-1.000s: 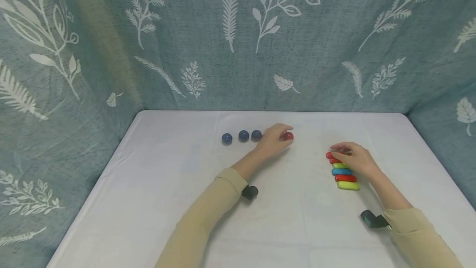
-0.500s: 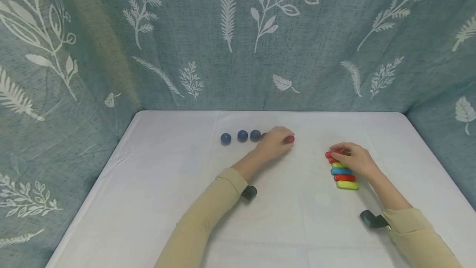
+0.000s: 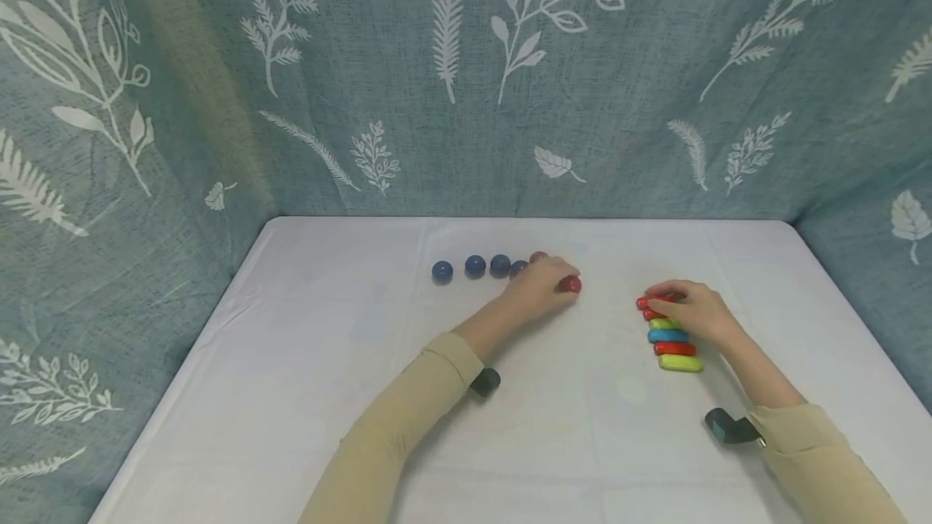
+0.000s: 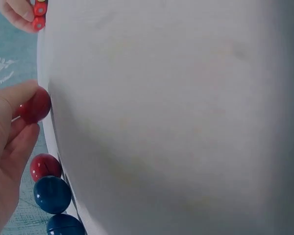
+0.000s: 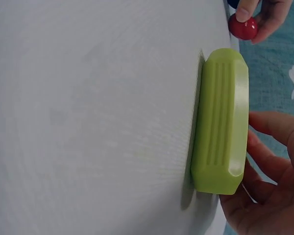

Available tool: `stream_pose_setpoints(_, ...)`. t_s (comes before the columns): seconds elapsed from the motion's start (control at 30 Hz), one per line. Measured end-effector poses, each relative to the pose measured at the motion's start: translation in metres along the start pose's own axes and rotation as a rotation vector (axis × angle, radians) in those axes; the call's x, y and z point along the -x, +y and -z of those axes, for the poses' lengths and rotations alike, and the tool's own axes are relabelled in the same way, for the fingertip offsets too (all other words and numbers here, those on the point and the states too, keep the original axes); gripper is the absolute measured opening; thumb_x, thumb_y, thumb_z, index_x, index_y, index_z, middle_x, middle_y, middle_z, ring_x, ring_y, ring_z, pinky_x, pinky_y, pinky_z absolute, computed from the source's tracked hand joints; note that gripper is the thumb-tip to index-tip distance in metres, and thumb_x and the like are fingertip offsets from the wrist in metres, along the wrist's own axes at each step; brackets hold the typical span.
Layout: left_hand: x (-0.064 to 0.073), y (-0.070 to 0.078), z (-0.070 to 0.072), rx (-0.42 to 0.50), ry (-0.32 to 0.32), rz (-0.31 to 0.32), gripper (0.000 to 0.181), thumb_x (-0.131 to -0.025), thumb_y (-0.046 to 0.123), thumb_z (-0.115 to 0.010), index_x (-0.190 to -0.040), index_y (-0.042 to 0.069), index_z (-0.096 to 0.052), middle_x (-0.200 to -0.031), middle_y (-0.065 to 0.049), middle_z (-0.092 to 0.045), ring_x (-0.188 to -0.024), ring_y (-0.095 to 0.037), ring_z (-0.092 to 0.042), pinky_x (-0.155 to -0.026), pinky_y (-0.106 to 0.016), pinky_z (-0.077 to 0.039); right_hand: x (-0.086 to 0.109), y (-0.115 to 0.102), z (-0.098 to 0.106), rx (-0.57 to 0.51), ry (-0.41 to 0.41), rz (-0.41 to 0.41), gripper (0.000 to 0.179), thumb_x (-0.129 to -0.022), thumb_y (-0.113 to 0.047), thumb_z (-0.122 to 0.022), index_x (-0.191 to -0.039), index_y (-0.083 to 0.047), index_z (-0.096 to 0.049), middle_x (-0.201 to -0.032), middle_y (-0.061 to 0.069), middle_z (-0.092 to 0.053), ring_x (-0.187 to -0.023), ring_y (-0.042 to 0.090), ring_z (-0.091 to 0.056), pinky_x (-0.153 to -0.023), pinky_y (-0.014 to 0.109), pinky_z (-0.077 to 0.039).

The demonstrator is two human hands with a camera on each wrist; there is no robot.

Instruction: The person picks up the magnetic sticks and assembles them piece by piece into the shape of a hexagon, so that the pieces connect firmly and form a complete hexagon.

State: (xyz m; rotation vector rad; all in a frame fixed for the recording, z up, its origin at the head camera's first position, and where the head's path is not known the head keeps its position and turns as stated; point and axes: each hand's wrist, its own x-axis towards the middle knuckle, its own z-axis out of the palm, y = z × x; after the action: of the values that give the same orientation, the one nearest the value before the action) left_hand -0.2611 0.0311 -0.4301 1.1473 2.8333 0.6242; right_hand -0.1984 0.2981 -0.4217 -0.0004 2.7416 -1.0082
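One red ball (image 3: 574, 285) is pinched between the thumb and fingers of the left hand (image 3: 537, 288); whether it touches the worktop (image 3: 328, 346) cannot be told. The right hand (image 3: 695, 312) has its thumb and fingers around the farthest red block (image 3: 642, 303), partly hiding it, at the far end of a row.

Just behind the left hand sits a second red ball (image 3: 538, 256), its lower part covered by that hand in the head view. Leftward from it, the nearest blue ball (image 3: 518, 268) is also partly hidden, the next blue ball (image 3: 500, 265) lies just beside it, a third blue ball (image 3: 475, 266) near that, and the outermost blue ball (image 3: 442, 272) a little more apart.

From the right hand toward the person, side by side, come a second red block (image 3: 649, 314), a lime block (image 3: 664, 323), a blue block (image 3: 668, 335), a third red block (image 3: 675, 348) and the nearest lime block (image 3: 680, 363), whose grooved side shows large in the right wrist view.

Beige sleeves (image 3: 396, 427) with turned-up cuffs cover the forearms, a dark device (image 3: 485, 382) by the left cuff and another dark device (image 3: 731, 428) by the right. White cloth covers the worktop, and behind it hangs a teal curtain (image 3: 619, 128) printed with white leaves
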Motion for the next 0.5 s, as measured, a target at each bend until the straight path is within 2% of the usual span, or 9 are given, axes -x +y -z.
stream_pose_setpoints(0.13, 0.003, 0.001, -0.001, 0.031, -0.004, -0.003, 0.04, -0.091, 0.025, -0.07, -0.126, 0.005, -0.062, -0.126, -0.009, -0.063, -0.122, -0.021, -0.055, -0.104, -0.026, -0.038, -0.001, -0.001, 0.0, 0.0, -0.005, -0.006, 0.043, -0.096, -0.033, -0.062, -0.123, 0.001, -0.061, -0.111, 0.019, -0.063, -0.096, 0.029, -0.055, -0.076, 0.033, -0.045)
stream_pose_setpoints(0.27, 0.008, 0.0, -0.003, 0.104, 0.011, -0.01, 0.041, -0.09, 0.022, -0.071, -0.125, 0.004, -0.062, -0.124, -0.01, -0.064, -0.12, -0.022, -0.056, -0.105, -0.026, -0.037, -0.001, -0.003, -0.002, -0.002, -0.004, -0.002, 0.045, -0.095, -0.035, -0.063, -0.124, 0.0, -0.061, -0.112, 0.02, -0.062, -0.096, 0.029, -0.055, -0.075, 0.033, -0.046)
stream_pose_setpoints(0.4, 0.014, -0.001, -0.002, 0.201, 0.034, -0.011, 0.04, -0.089, 0.02, -0.072, -0.123, 0.002, -0.063, -0.122, -0.012, -0.065, -0.119, -0.023, -0.057, -0.105, -0.027, -0.037, 0.001, -0.007, -0.004, 0.005, 0.005, -0.002, 0.047, -0.094, -0.034, -0.064, -0.125, 0.0, -0.06, -0.116, 0.023, -0.059, -0.098, 0.033, -0.053, -0.078, 0.038, -0.048)
stream_pose_setpoints(0.5, 0.018, -0.002, -0.003, 0.256, 0.03, 0.015, 0.04, -0.088, 0.02, -0.073, -0.123, 0.002, -0.063, -0.123, -0.012, -0.065, -0.12, -0.024, -0.057, -0.105, -0.028, -0.037, 0.002, -0.009, -0.007, 0.016, 0.016, -0.004, 0.046, -0.093, -0.032, -0.065, -0.126, 0.001, -0.059, -0.121, 0.026, -0.056, -0.1, 0.036, -0.052, -0.08, 0.043, -0.05)
